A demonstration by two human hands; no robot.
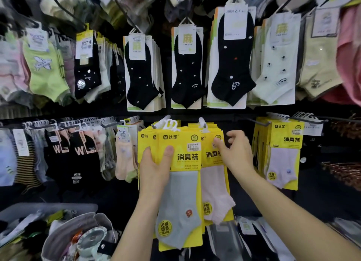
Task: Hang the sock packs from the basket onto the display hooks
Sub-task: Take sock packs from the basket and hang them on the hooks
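Lower row of a sock display wall, seen from the head camera. The left hand (pixel 156 169) grips a grey sock pack (pixel 180 194) on a yellow card. Its thumb lies flat on the front of the card, and the other fingers wrap round the left edge of the pack and are mostly hidden behind it. This pack is the frontmost of a stack of like yellow packs, and its white plastic hangers (pixel 170 124) sit at the tip of a display hook (pixel 156 125) in the middle of the lower row. Whether the front hanger is threaded on the hook cannot be told.

Just beside it to the right hangs a pink sock pack (pixel 214 184) from a second hook (pixel 202 122), overlapped along its left edge by the grey pack. The right hand (pixel 237 153) is at the upper right corner of the pink pack. Its thumb touches the front of the card, and the bent fingers sit just past the card's right edge. Motion blur hides whether they pinch the card.

Farther right along the same row hangs a lilac sock pack (pixel 284 153), also on a yellow card. To the left are black packs marked "W" (pixel 78 149). The upper row carries black ankle-sock packs (pixel 187 69) on pale cards.

The basket (pixel 48 207) stands below the left end of the display, with more packs (pixel 91 239) piled loosely in it.
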